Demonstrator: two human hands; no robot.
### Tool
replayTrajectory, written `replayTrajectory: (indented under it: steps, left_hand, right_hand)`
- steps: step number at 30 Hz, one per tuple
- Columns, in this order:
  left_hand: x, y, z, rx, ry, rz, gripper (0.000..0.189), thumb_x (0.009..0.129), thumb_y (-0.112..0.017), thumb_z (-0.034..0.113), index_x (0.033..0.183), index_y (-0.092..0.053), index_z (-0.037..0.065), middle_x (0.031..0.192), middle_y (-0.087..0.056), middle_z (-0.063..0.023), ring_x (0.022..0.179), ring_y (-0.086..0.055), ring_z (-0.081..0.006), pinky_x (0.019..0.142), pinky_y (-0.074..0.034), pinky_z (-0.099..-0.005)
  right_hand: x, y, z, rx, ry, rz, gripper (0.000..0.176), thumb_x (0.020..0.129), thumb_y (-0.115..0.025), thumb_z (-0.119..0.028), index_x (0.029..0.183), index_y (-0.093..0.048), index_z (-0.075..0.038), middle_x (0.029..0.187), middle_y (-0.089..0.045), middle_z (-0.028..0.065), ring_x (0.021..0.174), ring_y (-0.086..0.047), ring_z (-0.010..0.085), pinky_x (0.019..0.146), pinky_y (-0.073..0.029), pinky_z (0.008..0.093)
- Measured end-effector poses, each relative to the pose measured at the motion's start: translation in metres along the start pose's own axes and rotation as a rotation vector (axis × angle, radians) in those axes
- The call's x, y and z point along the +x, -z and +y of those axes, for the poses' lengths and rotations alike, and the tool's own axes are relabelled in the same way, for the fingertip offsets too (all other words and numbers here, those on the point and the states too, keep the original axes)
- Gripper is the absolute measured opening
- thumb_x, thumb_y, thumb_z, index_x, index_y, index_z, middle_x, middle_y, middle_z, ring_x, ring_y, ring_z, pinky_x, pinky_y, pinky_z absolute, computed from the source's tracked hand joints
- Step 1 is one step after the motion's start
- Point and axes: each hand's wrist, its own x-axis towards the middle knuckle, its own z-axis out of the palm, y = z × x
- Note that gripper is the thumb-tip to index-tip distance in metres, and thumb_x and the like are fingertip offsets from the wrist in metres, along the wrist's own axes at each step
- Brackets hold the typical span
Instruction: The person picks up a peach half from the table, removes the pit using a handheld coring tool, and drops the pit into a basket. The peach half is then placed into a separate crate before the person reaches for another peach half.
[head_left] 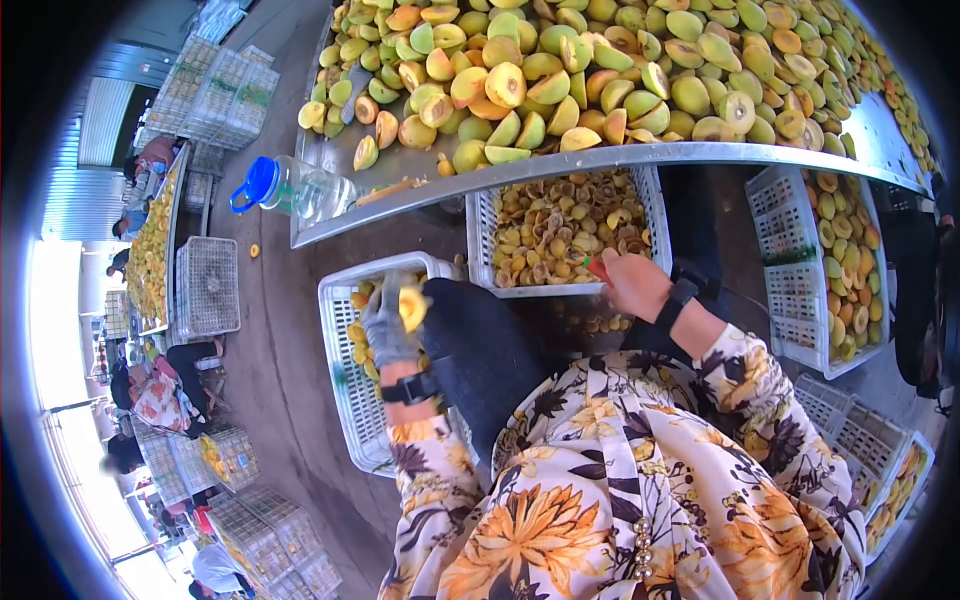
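My left hand (388,325), in a grey glove and blurred by motion, is over a white crate (345,410) that holds yellow fruit pieces. A yellow fruit half (412,309) is at its fingers, with a hollow or ring showing in the middle. My bare right hand (637,287) is closed around a small tool (597,268) with a red and green handle; its working end is hard to make out. Below that hand is the front edge of another white crate (480,235), filled with brownish pits and scraps.
A metal table (600,160) ahead bears a heap of halved green-yellow fruit. On its left corner lies a bottle (320,192) with a blue cap. More fruit crates (785,215) stand at right. People (165,395) and stacked crates (210,95) are at left.
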Motion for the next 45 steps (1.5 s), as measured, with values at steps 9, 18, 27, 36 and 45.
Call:
replayTrajectory:
  steps: [9, 18, 27, 36, 45]
  left_hand:
    - [0.117, -0.028, 0.085, 0.084, 0.077, -0.027, 0.034, 0.079, -0.055, 0.040, 0.084, -0.063, 0.008, 0.074, -0.062, -0.0144, 0.069, -0.059, -0.0327, 0.060, -0.046, -0.0417]
    - [0.186, -0.108, 0.160, 0.194, 0.318, -0.494, 0.066, 0.074, -0.058, 0.041, 0.128, -0.038, 0.008, 0.101, -0.059, -0.0207, 0.093, -0.058, -0.0314, 0.085, -0.040, -0.0458]
    - [0.179, -0.084, 0.138, -0.070, 0.364, -0.398, 0.064, 0.068, -0.066, 0.042, 0.117, -0.047, 0.006, 0.095, -0.060, -0.0220, 0.091, -0.058, -0.0339, 0.081, -0.045, -0.0403]
    - [0.194, -0.091, 0.162, 0.007, 0.339, -0.506, 0.083, 0.063, -0.069, 0.048, 0.128, -0.036, 0.008, 0.102, -0.059, -0.0204, 0.091, -0.059, -0.0322, 0.082, -0.045, -0.0395]
    - [0.190, -0.105, 0.137, -0.241, 0.403, -0.521, 0.092, 0.063, -0.072, 0.022, 0.138, -0.019, 0.011, 0.112, -0.055, -0.0215, 0.100, -0.055, -0.0331, 0.087, -0.042, -0.0339]
  right_hand:
    - [-0.007, -0.002, -0.032, 0.539, 0.021, 0.103, 0.025, 0.076, -0.064, -0.017, 0.088, -0.049, -0.001, 0.057, -0.055, 0.0083, 0.048, -0.056, 0.0173, 0.044, -0.042, 0.0319]
    - [-0.040, 0.014, -0.019, 0.752, -0.288, -0.061, 0.026, 0.079, -0.060, -0.010, 0.101, -0.049, -0.002, 0.057, -0.051, 0.0015, 0.038, -0.045, 0.0066, 0.034, -0.034, 0.0216]
    - [-0.012, 0.025, -0.020, 0.893, -0.228, 0.211, 0.017, 0.077, -0.060, -0.010, 0.088, -0.048, -0.003, 0.057, -0.049, 0.0033, 0.039, -0.044, 0.0091, 0.036, -0.035, 0.0239]
    - [0.000, 0.031, -0.027, 0.836, -0.105, 0.340, 0.020, 0.074, -0.063, -0.011, 0.085, -0.050, 0.000, 0.062, -0.051, 0.0052, 0.053, -0.048, 0.0123, 0.049, -0.040, 0.0285]
    - [-0.004, 0.034, -0.021, 0.600, 0.018, 0.388, 0.024, 0.072, -0.064, -0.014, 0.091, -0.053, -0.002, 0.067, -0.052, 0.0152, 0.059, -0.053, 0.0282, 0.057, -0.043, 0.0333]
